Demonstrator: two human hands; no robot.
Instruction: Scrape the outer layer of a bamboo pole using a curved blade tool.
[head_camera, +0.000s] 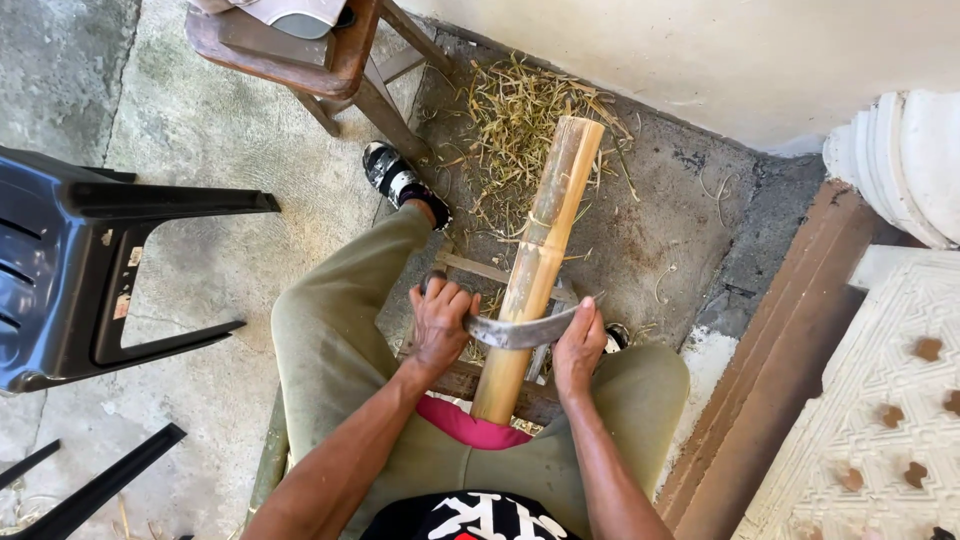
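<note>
**Two hands on one curved blade**

Both grips are closed tight on a curved metal blade (520, 331): the left hand (440, 325) wraps one end, the right hand (580, 345) the other. Between the grips the blade crosses a bamboo pole (540, 265), which runs from the lap out over straw shavings (510, 120) beyond.

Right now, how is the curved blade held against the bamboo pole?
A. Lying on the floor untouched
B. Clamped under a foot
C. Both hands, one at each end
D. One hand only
C: the left hand and right hand grip opposite ends of the curved blade, which lies across the bamboo pole.
</note>
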